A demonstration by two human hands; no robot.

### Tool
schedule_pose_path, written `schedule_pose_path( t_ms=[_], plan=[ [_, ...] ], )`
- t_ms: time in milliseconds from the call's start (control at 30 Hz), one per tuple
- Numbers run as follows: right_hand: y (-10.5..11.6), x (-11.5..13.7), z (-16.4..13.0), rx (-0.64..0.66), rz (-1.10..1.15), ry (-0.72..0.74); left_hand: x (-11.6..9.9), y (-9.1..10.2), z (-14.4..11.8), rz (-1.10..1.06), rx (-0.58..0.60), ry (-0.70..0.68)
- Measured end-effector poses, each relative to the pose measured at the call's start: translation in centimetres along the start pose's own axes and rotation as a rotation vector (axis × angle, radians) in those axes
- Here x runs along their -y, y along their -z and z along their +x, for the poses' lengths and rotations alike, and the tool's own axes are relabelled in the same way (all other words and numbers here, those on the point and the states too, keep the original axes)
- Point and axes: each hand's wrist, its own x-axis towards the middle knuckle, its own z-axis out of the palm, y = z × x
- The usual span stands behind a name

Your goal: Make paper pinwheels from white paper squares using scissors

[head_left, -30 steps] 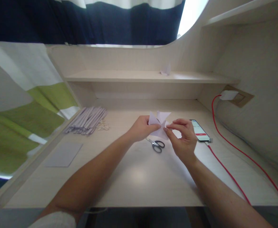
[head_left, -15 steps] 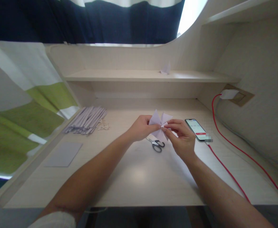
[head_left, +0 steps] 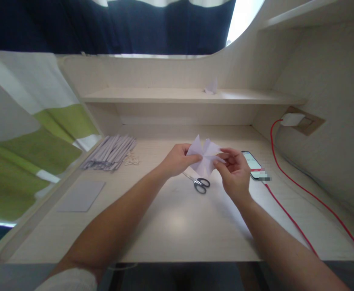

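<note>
Both hands pinch a folded white paper piece (head_left: 203,155) above the surface (head_left: 177,226), left hand (head_left: 177,159) at its left flap, right hand (head_left: 234,171) at its right. Its pointed flaps fan upward and outward, with no clear long axis. Scissors (head_left: 198,182) lie just below; a phone (head_left: 253,165) sits near the right hand; bare surface lies nearer the person.

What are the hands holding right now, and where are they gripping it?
Both hands hold a folded paper pinwheel above the desk: the left hand pinches its left flap, and the right hand pinches its right side near the centre.
</note>
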Motion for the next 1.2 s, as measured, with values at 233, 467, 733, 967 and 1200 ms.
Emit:
schedule_pose_path(
  t_ms=[233, 467, 733, 967, 1200],
  plan=[
    [0.2, -0.1, 0.4, -0.066, -0.041, -0.072, 0.0, 0.0, 0.0, 0.030, -0.030, 0.008],
    [-0.2, -0.6, 0.0, -0.037, -0.089, -0.086, 0.7, -0.3, -1.3, -0.009, -0.081, 0.076],
    [-1.1, 0.8, -1.7, 0.274, -0.122, -0.088, 2.9, 0.9, -6.2, -0.096, -0.191, 0.166],
    [-1.2, 5.5, -1.4, 0.579, 0.025, -0.133, 1.2, 2.2, -9.0, -0.182, -0.190, 0.167],
    [-2.5, 11.9, 1.6, 0.514, 0.029, 0.045, -5.2, 3.9, -7.6, -0.216, -0.092, -0.040]
  ],
)
